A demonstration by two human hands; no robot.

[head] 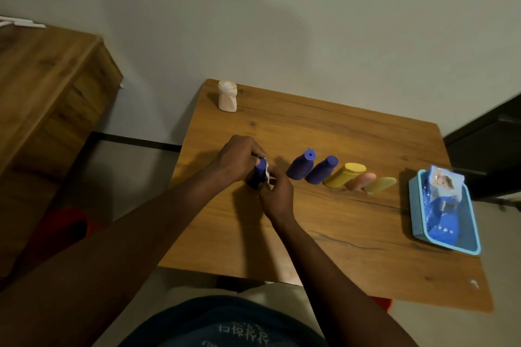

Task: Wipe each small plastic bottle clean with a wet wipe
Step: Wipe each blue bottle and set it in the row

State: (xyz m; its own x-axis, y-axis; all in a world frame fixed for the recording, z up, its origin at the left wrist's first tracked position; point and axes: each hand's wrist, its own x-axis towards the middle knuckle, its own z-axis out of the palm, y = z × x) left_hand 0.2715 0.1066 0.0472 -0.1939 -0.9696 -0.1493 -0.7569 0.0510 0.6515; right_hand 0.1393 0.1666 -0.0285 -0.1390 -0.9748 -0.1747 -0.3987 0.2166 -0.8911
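My left hand grips a purple bottle near the middle-left of the wooden table. My right hand pinches a white wet wipe against that bottle's side. To the right stands a row of bottles: two purple ones, a yellow one, a pink one and an olive-yellow one. A pale pink bottle stands alone at the table's far left corner.
A light blue basket at the table's right edge holds a blue wet wipe pack. A wooden cabinet stands to the left, apart from the table. The wall runs behind the table, and dark furniture stands at the far right.
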